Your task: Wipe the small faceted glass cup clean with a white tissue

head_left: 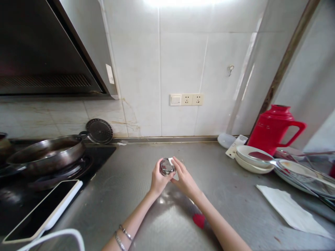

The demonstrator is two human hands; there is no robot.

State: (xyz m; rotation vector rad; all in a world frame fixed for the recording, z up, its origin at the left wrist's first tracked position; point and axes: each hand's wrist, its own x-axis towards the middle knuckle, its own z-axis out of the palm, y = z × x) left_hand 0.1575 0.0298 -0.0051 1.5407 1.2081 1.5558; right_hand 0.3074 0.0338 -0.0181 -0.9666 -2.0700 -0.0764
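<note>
Fingers: left hand (157, 180) curled around a small glass (166, 166); right hand (185, 179) fingertips pinched at its rim, narrow.
Glass: held by 2 hands above the counter (146, 174), mid-frame, not touching it.
Technique (judgement): left should steady the body, right work lightly; smooth glass may slip.
Nearby: pan (45, 151) left, plates (253, 158) right.

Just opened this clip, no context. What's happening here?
A person stands at a stainless steel counter, both hands out in front. The left hand and right hand together hold a small, shiny, clear glass-like object just above the counter. To the left, a dark metal frying pan sits on the stove. To the right are stacked white plates and a red plastic thermos jug.
</note>
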